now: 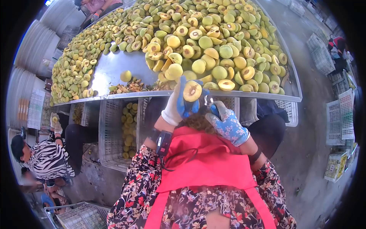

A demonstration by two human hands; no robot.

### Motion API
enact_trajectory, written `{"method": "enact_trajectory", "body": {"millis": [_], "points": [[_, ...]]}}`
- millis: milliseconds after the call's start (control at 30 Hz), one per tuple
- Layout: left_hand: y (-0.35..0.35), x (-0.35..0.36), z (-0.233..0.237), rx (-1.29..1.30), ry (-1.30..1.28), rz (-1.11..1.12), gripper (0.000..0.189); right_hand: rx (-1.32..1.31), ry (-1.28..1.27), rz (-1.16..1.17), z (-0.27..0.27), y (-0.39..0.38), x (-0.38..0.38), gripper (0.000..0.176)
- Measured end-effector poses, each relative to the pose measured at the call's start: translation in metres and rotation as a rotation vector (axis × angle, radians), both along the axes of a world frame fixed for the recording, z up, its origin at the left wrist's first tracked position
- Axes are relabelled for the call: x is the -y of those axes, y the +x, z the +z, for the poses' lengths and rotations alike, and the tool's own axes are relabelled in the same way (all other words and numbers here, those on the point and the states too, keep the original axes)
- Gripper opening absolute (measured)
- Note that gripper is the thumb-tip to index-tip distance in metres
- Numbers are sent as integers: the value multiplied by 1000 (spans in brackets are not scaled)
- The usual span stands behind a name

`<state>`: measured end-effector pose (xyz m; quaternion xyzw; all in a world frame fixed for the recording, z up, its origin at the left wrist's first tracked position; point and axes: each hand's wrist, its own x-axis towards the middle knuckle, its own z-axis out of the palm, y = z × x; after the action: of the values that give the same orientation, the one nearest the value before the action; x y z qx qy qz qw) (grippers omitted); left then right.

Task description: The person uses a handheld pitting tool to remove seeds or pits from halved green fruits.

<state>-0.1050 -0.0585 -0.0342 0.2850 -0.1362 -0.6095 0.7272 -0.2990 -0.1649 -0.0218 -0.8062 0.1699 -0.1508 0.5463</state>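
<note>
My left hand (178,104), in a white glove with blue palm coating, grips an apricot half (192,91) cut face up, with a brown pit hollow in its middle. Just to the right, my right hand (228,123), in a blue flowered glove, is closed around a small tool with a shiny metal end (208,100). That end stands apart from the fruit. Both hands are at the near edge of a metal table (122,70) heaped with green-yellow apricots (225,51), many of them halved. Brown scraps (129,87) lie by a single apricot piece (126,76) on the bare metal.
Below the table stands a white crate (108,133) holding yellow fruit (129,126). A person in a striped top (47,158) sits at the left, gloved hands together. Stacked white trays (26,95) line the left; more crates (335,122) stand at the right.
</note>
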Motion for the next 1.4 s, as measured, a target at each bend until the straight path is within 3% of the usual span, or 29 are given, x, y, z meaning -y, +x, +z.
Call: {"method": "enact_trajectory", "body": {"millis": [200, 333, 367, 467, 633, 733, 833, 1033, 1100, 1233, 1333, 1400], "points": [[-22, -3, -9, 9, 100, 31, 63, 18, -341, -21, 1, 8, -8, 29], [-21, -12, -11, 59, 148, -17, 58, -80, -365, -3, 3, 6, -13, 30], [-22, -14, -9, 84, 141, -37, 57, -50, -311, 1, 1, 6, -14, 30], [-32, -15, 2, 620, 97, 56, 63, -2, -164, 14, -6, 8, -15, 30], [-38, -12, -21, 519, 53, 146, 54, -51, 76, 68, -6, 9, -16, 30], [-40, -10, -20, 551, 110, 209, 52, -235, 551, 99, 10, 7, -19, 26], [-42, -13, -17, 523, 135, 198, 51, -225, 806, 141, 14, 6, -20, 22], [-48, -7, -33, 628, 199, 283, 51, -193, 1093, 152, 5, 4, -21, 19], [-43, -6, -35, 677, 196, 234, 53, -215, 1028, 157, 4, 2, -21, 20], [-33, -5, -34, 373, 390, -92, 61, -320, 805, 132, -1, 0, -24, 22], [-48, -10, -40, 301, 81, 67, 64, -247, 974, 176, -3, -4, -15, 22], [-54, -14, -31, 495, 42, 101, 64, -210, 1064, 171, -4, -6, -15, 21]]}}
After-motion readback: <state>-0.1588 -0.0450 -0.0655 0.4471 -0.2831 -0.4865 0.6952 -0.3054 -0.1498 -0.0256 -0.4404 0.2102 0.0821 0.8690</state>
